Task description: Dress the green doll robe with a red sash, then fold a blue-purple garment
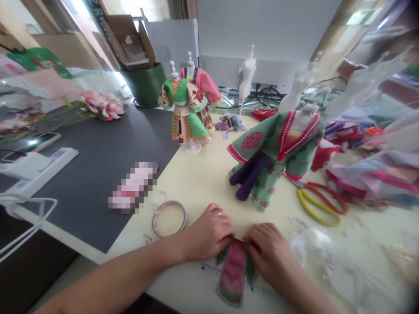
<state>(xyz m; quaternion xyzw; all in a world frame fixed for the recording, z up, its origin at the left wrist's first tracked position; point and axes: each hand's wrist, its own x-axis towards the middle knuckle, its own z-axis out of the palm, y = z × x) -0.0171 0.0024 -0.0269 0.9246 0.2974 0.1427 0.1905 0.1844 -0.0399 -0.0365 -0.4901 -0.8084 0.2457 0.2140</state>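
Between my hands is a small doll garment piece [233, 272], with a pink panel, green parts and a dotted trim along its edge. My left hand [211, 229] is closed on its upper left edge, a ring on one finger. My right hand [266, 244] pinches the upper right edge. The cloth hangs down towards me over a ruler [209, 268] lying on the table. Just beyond my hands stands a doll dress form in a green robe [271, 144] with pink borders and a purple sash.
A roll of tape [153, 220] lies left of my hands, near a pixelated pink object [134, 185]. Red-and-yellow-handled scissors [316, 211] and clear plastic bags [317, 240] are on the right. Behind stand a doll form in green [180, 104] and bare white forms [248, 72].
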